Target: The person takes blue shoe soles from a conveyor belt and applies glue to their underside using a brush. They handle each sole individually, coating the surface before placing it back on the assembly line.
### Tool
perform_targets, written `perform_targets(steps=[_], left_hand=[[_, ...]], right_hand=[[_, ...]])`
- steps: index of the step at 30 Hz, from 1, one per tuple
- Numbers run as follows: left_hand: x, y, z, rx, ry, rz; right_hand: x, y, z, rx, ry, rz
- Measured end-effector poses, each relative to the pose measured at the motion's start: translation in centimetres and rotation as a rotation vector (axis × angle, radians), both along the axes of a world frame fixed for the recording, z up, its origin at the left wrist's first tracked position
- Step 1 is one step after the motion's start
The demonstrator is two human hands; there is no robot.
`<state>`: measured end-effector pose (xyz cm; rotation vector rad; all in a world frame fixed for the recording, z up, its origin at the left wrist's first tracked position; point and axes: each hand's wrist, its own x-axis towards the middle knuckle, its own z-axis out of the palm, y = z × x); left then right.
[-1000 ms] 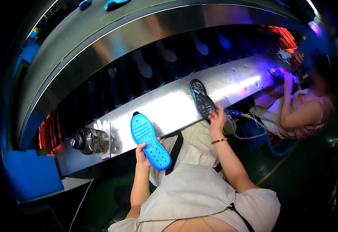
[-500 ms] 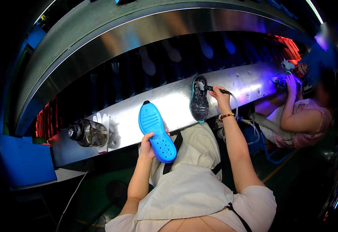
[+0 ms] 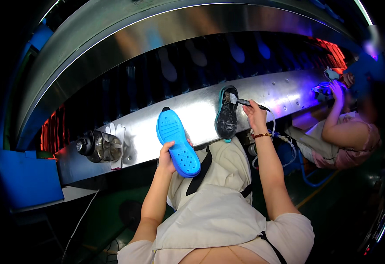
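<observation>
My left hand is closed around the edges of a bright blue shoe sole, which has grooves at its far part, holes at its near part and a black tip. To its right, a black shoe sole with a teal rim lies on the metal ledge, its surface partly streaked pale. In my right hand is a brush with a dark handle and a thin hose at its rear. Its pale bristles are over the far part of the black sole and seem to touch it.
A dark-lidded clear bottle stands at the ledge's left, beside a white glove. Beyond the metal ledge, several soles sit in a dark recess under a metal hood. At right, a co-worker's hand is at work under violet light.
My right hand and the brush have shifted slightly right and nearer, the bristles moving across the black sole. My left hand has raised the blue sole a little farther from me.
</observation>
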<state>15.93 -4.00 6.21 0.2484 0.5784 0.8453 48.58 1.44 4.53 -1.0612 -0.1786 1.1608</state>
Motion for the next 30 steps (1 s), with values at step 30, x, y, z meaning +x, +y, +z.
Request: perform_targets(steps=[30], left_hand=[[3.1,4.1,1.7,0.182,-0.112,-0.008]], right_hand=[[-4.5,-3.0,9.4,0.381,0.231,0.494]])
